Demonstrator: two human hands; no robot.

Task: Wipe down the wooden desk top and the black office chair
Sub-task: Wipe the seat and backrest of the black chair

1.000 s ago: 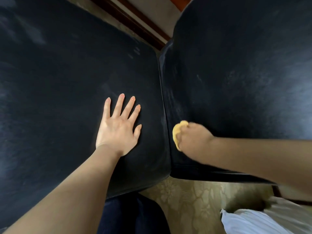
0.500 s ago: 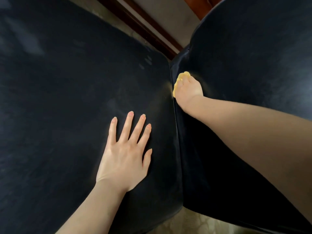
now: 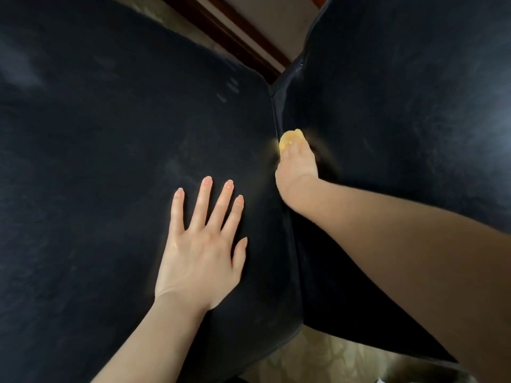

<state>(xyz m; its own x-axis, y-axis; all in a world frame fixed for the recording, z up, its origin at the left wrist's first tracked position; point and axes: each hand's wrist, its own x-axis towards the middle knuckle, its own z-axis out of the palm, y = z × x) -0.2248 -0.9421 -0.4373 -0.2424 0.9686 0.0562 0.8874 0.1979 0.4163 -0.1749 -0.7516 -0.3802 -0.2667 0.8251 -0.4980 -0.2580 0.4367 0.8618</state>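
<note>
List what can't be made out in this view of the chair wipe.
Head view only:
- The cloth: mostly hidden under the right hand; only a blurred yellow tip shows.
- How the right hand grips it: smeared by motion.
- The chair: cut off by the left, top and right edges; its base is out of sight.
- The desk: outside the frame.
- The palm of the left hand: face down on the chair.

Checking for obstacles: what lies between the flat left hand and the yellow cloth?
Only bare black chair cushion and the crease beside the cloth; the head view shows it.
</note>
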